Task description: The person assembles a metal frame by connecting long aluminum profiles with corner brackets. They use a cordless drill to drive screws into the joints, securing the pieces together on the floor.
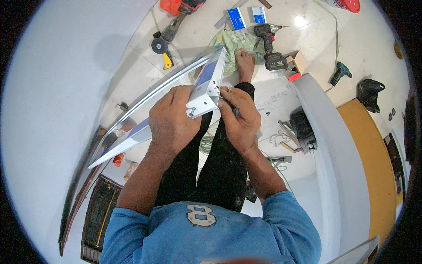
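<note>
A white metal frame (205, 97) with blue protective film on its sides rises in front of me, one hollow corner end facing up. My left hand (173, 119) is closed round this corner. A silver screw (192, 112) sticks out of the frame's end face beside my left thumb, near a few small holes. At the corner's right side my right hand (241, 115) has its thumb and fingers pinched together. A small metal screw (229, 89) shows at its index finger. What lies deeper between those fingertips is hidden.
Beyond the frame, a cordless drill (269, 46) and a green plastic bag (241, 42) lie on the tiled floor by my bare foot. An angle grinder (166, 37) lies at the far left, blue-and-white boxes (236, 18) farther off. A low curved wall (334, 145) stands right.
</note>
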`<state>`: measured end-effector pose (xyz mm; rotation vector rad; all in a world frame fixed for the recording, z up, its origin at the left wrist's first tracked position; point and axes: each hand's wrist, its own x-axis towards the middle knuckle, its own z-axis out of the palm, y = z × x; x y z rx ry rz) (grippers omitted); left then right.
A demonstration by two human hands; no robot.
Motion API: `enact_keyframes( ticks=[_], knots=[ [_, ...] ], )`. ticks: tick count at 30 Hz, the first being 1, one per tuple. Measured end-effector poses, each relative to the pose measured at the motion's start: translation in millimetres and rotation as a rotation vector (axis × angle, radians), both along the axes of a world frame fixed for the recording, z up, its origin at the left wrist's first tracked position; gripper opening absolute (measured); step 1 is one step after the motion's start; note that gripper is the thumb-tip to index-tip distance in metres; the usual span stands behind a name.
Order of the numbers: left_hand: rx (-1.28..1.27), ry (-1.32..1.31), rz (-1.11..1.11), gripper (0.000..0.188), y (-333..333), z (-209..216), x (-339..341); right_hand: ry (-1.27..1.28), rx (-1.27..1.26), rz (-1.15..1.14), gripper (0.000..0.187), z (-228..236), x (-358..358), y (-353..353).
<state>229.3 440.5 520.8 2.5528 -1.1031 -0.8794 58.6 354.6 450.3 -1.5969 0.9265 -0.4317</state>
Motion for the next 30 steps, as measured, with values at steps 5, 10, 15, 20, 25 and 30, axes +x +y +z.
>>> enact_keyframes(
  ticks=[5,10,15,20,25,30],
  knots=[
    [-0.016,0.017,0.015,0.049,-0.1,-0.2,1.1,0.069,0.066,-0.046,0.042,14.2,5.5,1.0],
    [0.004,0.020,0.023,0.050,-0.7,0.0,2.2,0.077,-0.052,0.019,0.042,10.0,2.6,1.4],
    [-0.005,0.022,0.021,0.050,0.1,-2.1,3.5,0.080,-0.115,0.044,0.042,6.6,6.0,-0.2],
    [-0.027,0.030,0.029,0.049,0.7,-1.6,2.7,0.087,-0.225,0.113,0.043,8.4,9.4,-7.9],
    [-0.041,0.045,0.022,0.049,0.7,-2.1,4.9,0.067,-0.191,0.096,0.043,10.3,11.4,-10.0],
    [-0.019,0.029,0.012,0.048,-0.5,-1.1,7.2,0.078,-0.144,0.041,0.044,11.1,13.3,-0.4]
  ],
)
